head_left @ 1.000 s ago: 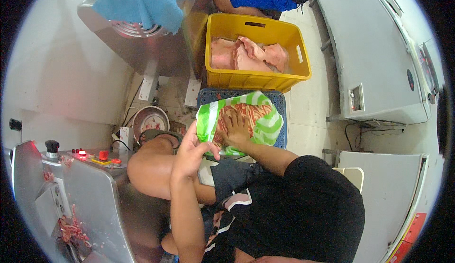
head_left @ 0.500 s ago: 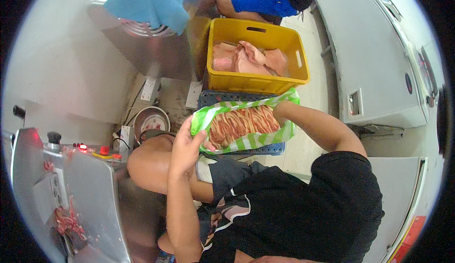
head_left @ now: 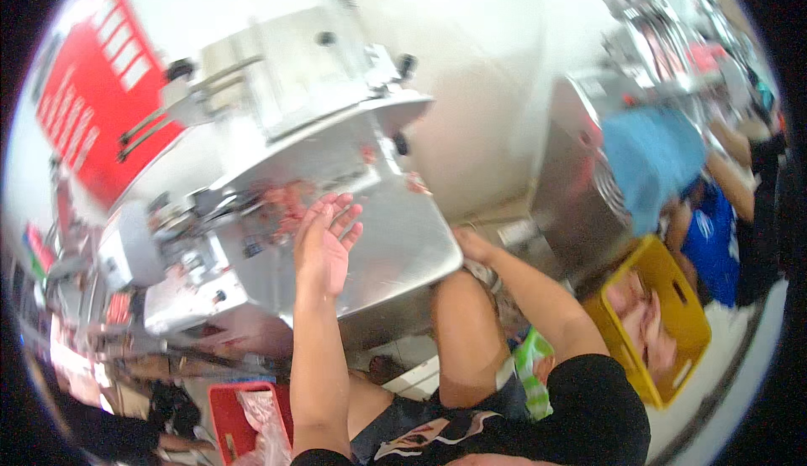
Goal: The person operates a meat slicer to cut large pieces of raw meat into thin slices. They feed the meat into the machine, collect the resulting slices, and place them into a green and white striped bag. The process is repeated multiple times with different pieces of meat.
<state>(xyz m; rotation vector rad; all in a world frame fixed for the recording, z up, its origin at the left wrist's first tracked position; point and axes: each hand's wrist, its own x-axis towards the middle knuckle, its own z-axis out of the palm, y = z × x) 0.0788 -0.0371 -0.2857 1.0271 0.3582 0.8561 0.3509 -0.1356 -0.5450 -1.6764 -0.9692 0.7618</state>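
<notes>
My left hand (head_left: 326,247) is raised over the steel table of a meat slicer (head_left: 391,226), palm turned up and to the side, fingers spread and holding nothing. Beyond it, red meat scraps (head_left: 282,205) lie by the slicer's blade area. My right hand (head_left: 476,247) is at the right front corner of that steel table, against or just beside the edge; its fingers are blurred and partly hidden. The green-and-white striped bag (head_left: 531,373) lies by my lap under my right forearm, its contents mostly out of sight.
At right stands a yellow crate (head_left: 618,331) with pale meat slabs (head_left: 647,323). A red crate (head_left: 220,407) holding plastic-wrapped stuff is at lower left. A blue cloth (head_left: 656,159) drapes another steel machine, beside a person in blue shorts (head_left: 713,235). Another person is at far lower left.
The view has swung left to the slicer. Both hands have let go of the striped bag of sliced meat; the left is now over the slicer table, the right at its corner.
</notes>
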